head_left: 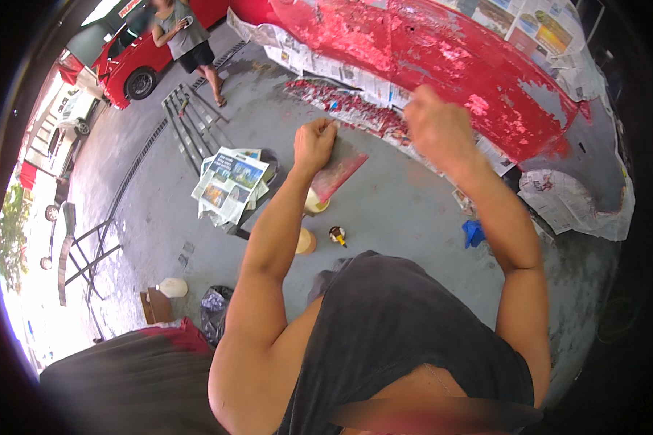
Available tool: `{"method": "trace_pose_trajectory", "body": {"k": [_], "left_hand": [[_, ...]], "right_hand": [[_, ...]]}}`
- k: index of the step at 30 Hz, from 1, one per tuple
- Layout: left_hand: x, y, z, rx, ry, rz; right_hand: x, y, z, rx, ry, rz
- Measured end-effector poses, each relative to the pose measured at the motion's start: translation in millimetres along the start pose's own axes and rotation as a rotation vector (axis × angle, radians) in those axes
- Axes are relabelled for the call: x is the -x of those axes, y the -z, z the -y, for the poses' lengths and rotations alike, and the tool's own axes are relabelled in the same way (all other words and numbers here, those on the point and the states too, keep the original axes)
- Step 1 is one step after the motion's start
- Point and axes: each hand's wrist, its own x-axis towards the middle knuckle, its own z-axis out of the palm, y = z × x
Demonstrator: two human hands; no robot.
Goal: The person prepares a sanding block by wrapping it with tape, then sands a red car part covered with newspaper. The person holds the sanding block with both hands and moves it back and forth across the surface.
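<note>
In front of me stands a red car body panel (450, 61) with patchy, flaking paint and bare grey spots. My left hand (314, 148) is closed on the edge of a flat board (341, 172), greyish with a red-stained edge, held tilted above the floor. My right hand (439, 130) is curled closed near the lower part of the car panel, slightly blurred; whatever its fingers hold is hidden. Below the panel, red paint flakes (355, 105) litter newspaper laid on the floor. Masking newspaper (551, 192) also covers the wheel area.
A slatted metal bench (189, 119) bears newspapers (230, 185). On the floor are a small can with a brush (338, 235), a tan container (307, 241), blue crumpled material (474, 233) and a white jug (173, 288). Another person (183, 36) stands near a red car (127, 69).
</note>
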Motion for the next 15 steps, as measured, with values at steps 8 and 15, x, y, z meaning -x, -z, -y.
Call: {"method": "trace_pose_trajectory", "body": {"k": [8, 15], "left_hand": [[31, 16, -30, 0.634, -0.123, -0.02], [39, 29, -54, 0.502, -0.317, 0.149]], "right_hand": [[-11, -24, -49, -0.311, -0.366, 0.088], [-19, -12, -17, -0.947, -0.045, 0.023]]}}
